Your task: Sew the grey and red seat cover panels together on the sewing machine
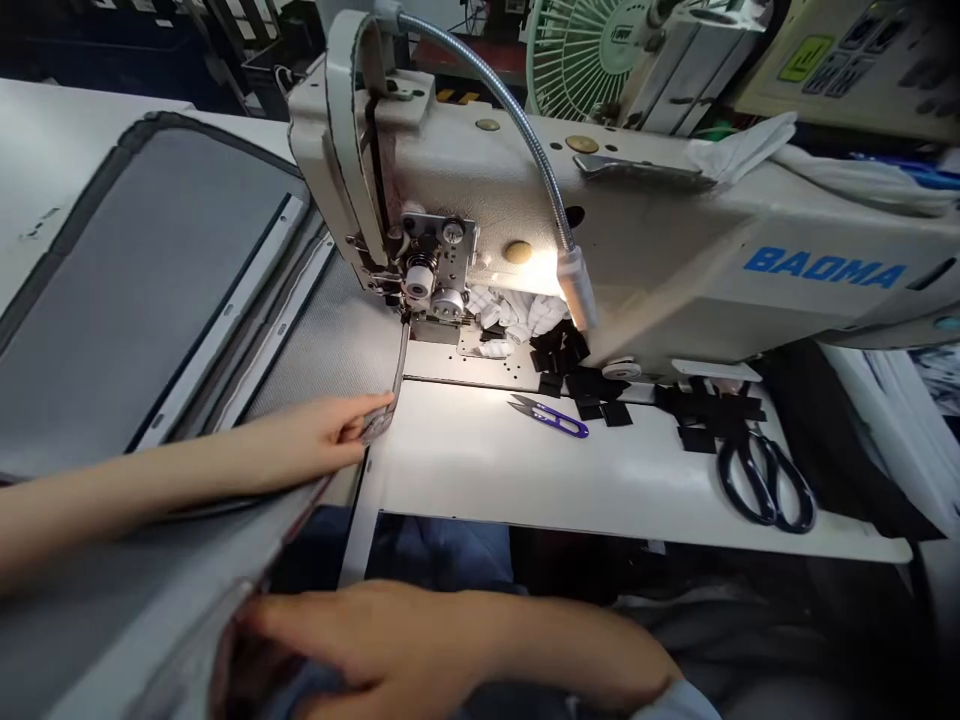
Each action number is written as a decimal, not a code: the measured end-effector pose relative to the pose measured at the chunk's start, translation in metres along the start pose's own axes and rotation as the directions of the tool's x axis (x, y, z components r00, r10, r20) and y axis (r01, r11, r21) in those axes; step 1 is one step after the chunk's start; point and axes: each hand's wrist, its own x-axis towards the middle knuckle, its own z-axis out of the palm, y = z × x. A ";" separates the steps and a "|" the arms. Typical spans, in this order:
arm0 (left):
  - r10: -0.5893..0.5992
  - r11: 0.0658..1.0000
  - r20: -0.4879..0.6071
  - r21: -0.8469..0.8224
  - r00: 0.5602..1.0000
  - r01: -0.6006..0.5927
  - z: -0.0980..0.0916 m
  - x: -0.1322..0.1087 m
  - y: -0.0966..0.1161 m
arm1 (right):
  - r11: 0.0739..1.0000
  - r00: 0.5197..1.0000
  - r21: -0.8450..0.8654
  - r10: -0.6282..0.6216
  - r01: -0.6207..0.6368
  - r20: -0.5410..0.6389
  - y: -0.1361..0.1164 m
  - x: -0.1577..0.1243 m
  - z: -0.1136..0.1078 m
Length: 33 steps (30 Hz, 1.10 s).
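Note:
Beneath the needle area of a sewing machine [442, 270] runs the edge of a grey fabric panel [337, 330]. My left hand [341, 430] pinches that panel's bound edge a little in front of the presser foot, fingers closed. Nearer to me, my right hand [360, 640] grips the same panel's edge where it hangs over the table front; its fingertips are partly hidden by the fabric. Left of the machine lies another grey panel [142, 270] with dark binding and a white slotted strip [217, 330] along its side.
Purple thread snips [551, 415] lie on the white table [465, 470]. Black fabric pieces [592, 385] are scattered beside the machine bed, and black-handled scissors [765, 480] rest at the right. A lit gooseneck lamp [574, 280] bends over the bed. Behind stands a green fan [592, 50].

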 end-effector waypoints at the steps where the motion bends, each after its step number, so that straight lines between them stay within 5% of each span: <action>1: 0.001 1.000 -0.014 0.025 1.000 -0.001 0.004 0.000 -0.001 | 0.965 0.991 -0.231 0.109 -0.124 -0.076 0.001 -0.011 -0.001; 3: -0.003 0.998 -0.030 0.057 1.000 0.004 0.010 -0.002 -0.001 | 0.737 0.936 -0.588 0.187 -0.335 -0.299 0.009 -0.030 0.001; 5: -0.016 0.999 -0.026 0.050 1.000 0.017 0.011 -0.004 -0.001 | 0.473 0.897 -0.774 0.092 -0.422 -0.433 0.021 -0.039 0.004; 8: -0.036 0.998 -0.007 0.045 0.999 0.036 0.008 -0.005 0.001 | 0.275 0.905 -0.879 -0.061 -0.389 -0.420 0.038 -0.036 0.004; 19: 0.001 1.000 -0.027 0.031 1.000 0.000 -0.002 0.021 -0.009 | 0.171 0.957 -0.941 0.031 -0.290 -0.289 0.035 -0.017 -0.042; 33: 0.031 0.985 -0.118 0.171 0.993 -0.011 -0.031 0.060 -0.003 | 0.162 0.946 -0.940 0.176 -0.299 -0.271 0.038 -0.002 -0.096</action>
